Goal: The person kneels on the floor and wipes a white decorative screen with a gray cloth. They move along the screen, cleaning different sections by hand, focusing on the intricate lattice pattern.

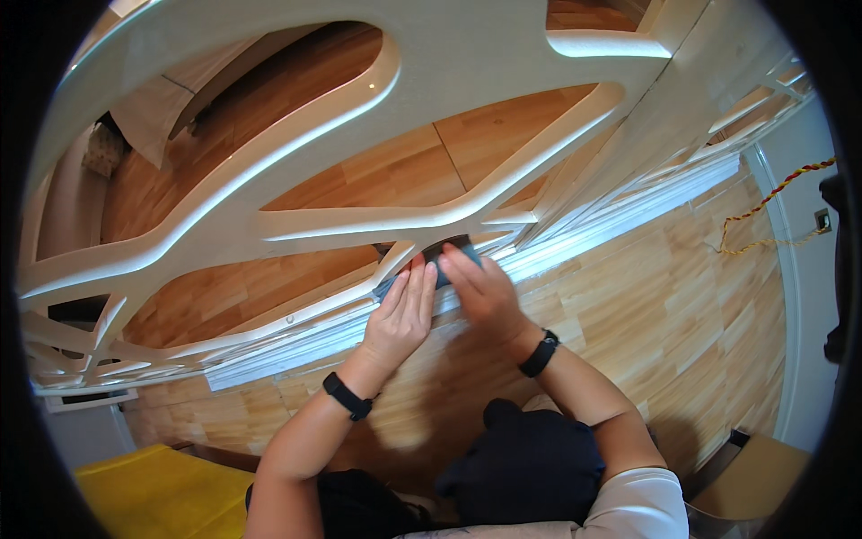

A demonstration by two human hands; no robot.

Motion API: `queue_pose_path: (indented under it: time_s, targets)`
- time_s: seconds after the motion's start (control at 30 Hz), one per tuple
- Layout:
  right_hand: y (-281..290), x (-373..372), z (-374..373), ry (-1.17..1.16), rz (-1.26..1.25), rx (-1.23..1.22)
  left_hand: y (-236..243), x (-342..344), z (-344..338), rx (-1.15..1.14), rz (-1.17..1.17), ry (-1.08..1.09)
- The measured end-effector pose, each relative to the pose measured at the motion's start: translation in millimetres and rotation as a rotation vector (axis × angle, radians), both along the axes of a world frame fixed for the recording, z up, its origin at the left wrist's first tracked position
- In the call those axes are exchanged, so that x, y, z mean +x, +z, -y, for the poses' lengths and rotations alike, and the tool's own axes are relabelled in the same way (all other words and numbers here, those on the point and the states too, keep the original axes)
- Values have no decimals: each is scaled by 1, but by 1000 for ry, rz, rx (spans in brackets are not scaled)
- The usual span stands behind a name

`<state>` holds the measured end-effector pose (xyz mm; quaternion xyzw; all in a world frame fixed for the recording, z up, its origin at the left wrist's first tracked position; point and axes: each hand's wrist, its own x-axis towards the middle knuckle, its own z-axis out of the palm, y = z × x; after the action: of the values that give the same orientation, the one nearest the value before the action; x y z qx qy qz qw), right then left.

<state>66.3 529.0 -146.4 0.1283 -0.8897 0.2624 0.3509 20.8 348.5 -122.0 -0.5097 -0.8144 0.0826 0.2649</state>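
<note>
A white lattice panel [332, 135] with curved openings spans the upper view, over a white bottom rail [628, 207]. Near its lower junction, a grey-blue cloth [471, 250] is held against the white strip. My left hand [400, 319] presses on the cloth with straight fingers held together. My right hand [485, 301] holds the cloth just to the right, fingers bent over it. Parts of the cloth are hidden under both hands. Both wrists wear dark bands.
Wood-look flooring [673, 296] lies below and behind the panel. A yellow covered surface [153, 485] is at lower left, a tan chair-like object [745, 476] at lower right. At right, a twisted red-and-yellow cord [768, 207] runs by a white wall [799, 287]. A pale draped piece [157, 99] shows through the panel.
</note>
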Motion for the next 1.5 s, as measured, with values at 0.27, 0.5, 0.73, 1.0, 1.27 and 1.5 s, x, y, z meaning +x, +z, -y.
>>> queue_pose_path:
  time_s: [0.27, 0.5, 0.73, 1.0, 1.27, 1.5]
  targets:
    - [14, 54, -55, -257, 41, 26, 11, 7, -77, 260, 186, -222]
    - [75, 38, -55, -230, -263, -208, 97, 9, -78, 520, -160, -263]
    - [63, -2, -31, -162, 15, -364, 89, -20, -64, 202, -354, -181]
    - [44, 5, -60, -351, -32, 134, 60, -10, -103, 36, -299, -44]
    - [31, 33, -41, -374, 166, -113, 47, -3, -94, 167, -10, -227]
    - [24, 65, -37, -246, 127, -121, 19, 29, -59, 256, 106, -177]
